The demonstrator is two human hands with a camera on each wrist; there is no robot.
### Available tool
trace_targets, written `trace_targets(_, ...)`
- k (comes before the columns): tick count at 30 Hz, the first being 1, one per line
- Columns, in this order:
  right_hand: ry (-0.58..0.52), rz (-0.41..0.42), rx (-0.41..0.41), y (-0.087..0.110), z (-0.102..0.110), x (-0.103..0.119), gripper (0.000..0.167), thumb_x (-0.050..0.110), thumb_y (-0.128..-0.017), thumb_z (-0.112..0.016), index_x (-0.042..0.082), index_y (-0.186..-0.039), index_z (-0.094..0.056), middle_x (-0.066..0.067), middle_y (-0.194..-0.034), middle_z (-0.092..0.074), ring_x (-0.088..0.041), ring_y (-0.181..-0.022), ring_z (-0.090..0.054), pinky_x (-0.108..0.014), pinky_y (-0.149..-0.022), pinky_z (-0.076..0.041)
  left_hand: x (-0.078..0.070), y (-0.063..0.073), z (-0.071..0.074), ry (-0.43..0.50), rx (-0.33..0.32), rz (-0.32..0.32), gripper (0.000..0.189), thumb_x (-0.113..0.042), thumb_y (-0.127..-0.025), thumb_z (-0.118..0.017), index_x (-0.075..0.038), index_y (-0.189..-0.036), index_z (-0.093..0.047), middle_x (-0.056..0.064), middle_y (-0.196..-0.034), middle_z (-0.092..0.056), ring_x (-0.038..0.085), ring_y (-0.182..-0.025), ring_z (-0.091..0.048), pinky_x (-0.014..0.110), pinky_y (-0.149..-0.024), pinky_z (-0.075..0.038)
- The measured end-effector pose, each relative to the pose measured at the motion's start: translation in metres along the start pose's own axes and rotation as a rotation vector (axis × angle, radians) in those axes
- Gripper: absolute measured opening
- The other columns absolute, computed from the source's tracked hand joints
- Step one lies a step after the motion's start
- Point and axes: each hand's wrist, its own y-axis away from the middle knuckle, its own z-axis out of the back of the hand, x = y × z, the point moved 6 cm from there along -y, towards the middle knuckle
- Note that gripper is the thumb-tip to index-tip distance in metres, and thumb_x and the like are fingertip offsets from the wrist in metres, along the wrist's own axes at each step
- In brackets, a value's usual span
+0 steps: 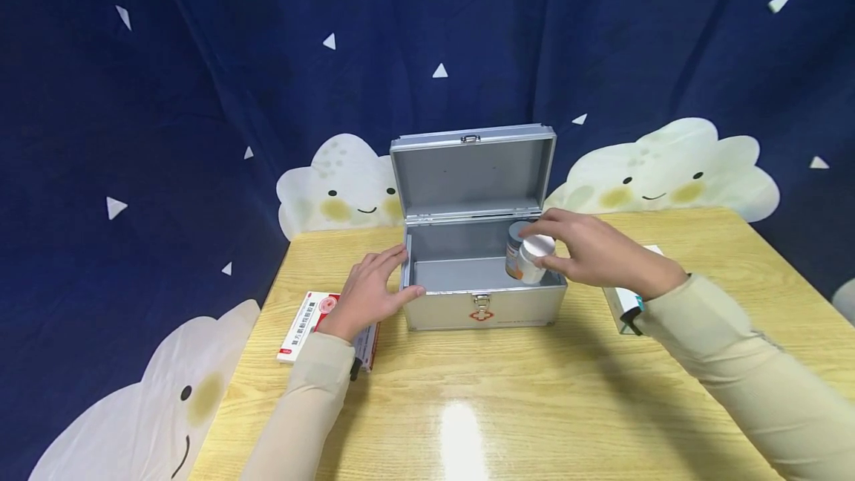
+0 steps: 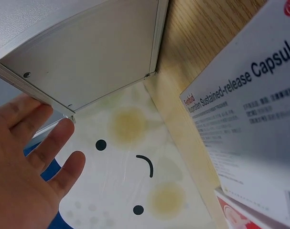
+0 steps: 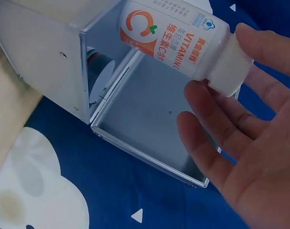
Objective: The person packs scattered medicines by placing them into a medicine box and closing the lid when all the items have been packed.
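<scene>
white plastic made up the vitamin c bottle (image 1: 531, 269), which was at the 3 o'clock end of the raised-lid silver first-aid case (image 1: 441, 312), near a grey-lidded jar (image 1: 513, 254) at its 10 o'clock. the right hand (image 1: 588, 249) pinched its cap (image 3: 229, 65) between thumb and fingers; the left hand (image 1: 370, 292) had its fingers apart at the case's 9 o'clock rim. the bottle was probably light, stiff and hardly fragile, though its smooth label (image 3: 166, 36) might slip; gripping below the shoulder seemed surer than the cap, which could twist.
</scene>
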Motion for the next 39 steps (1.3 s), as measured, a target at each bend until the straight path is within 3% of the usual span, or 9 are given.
trace_targets(8, 0.058, 0.06, 0.043, -0.008, -0.005, 0.0, 0.036, 0.014, -0.083, -0.076, 0.011, -0.118, -0.07, -0.004, -0.112, -0.069, -0.016, -0.089, -0.062, -0.039, -0.076, -0.053, 0.0, 0.0, -0.001, 0.002, 0.013, 0.012, 0.079, -0.061, -0.086, -0.064, -0.014, -0.148, -0.047, -0.002, -0.16, -0.038, 0.028, -0.139, -0.044, 0.052, -0.112, -0.036)
trace_targets(20, 0.158, 0.116, 0.161, -0.026, -0.008, 0.006, 0.034, 0.005, -0.072, -0.08, 0.015, -0.103, -0.07, -0.001, -0.086, -0.064, -0.013, -0.071, -0.057, -0.035, -0.063, -0.052, -0.001, 0.0, 0.001, 0.005, 0.029, 0.025, 0.079, -0.058, -0.087, -0.065, -0.014, -0.15, -0.045, 0.0, -0.161, -0.037, 0.032, -0.141, -0.042, 0.055, -0.114, -0.034)
trace_targets(27, 0.168, 0.124, 0.229, -0.032, -0.018, 0.013, 0.031, 0.003, -0.074, -0.08, 0.011, -0.102, -0.07, -0.007, -0.097, -0.067, -0.022, -0.081, -0.066, -0.041, -0.073, -0.057, -0.003, -0.002, 0.002, -0.011, 0.028, 0.008, 0.08, -0.059, -0.086, -0.065, -0.013, -0.148, -0.047, 0.001, -0.159, -0.04, 0.031, -0.14, -0.045, 0.055, -0.112, -0.036)
trace_targets(35, 0.258, 0.123, 0.322, -0.046, -0.032, 0.011, 0.028, -0.002, -0.075, -0.071, 0.011, -0.1, -0.07, -0.004, -0.093, -0.067, -0.021, -0.077, -0.062, -0.038, -0.064, -0.053, -0.003, -0.001, 0.004, -0.016, 0.026, 0.008, 0.079, -0.058, -0.085, -0.067, -0.011, -0.147, -0.049, 0.001, -0.159, -0.041, 0.035, -0.14, -0.045, 0.056, -0.114, -0.035)
trace_targets(39, 0.315, 0.13, 0.356, -0.048, -0.037, 0.008, 0.034, -0.006, -0.072, -0.068, 0.011, -0.101, -0.07, -0.004, -0.094, -0.069, -0.022, -0.083, -0.064, -0.038, -0.067, -0.055, -0.003, -0.001, 0.004, -0.015, 0.03, 0.007, 0.08, -0.06, -0.085, -0.066, -0.012, -0.147, -0.049, 0.002, -0.159, -0.041, 0.037, -0.141, -0.044, 0.057, -0.115, -0.034)
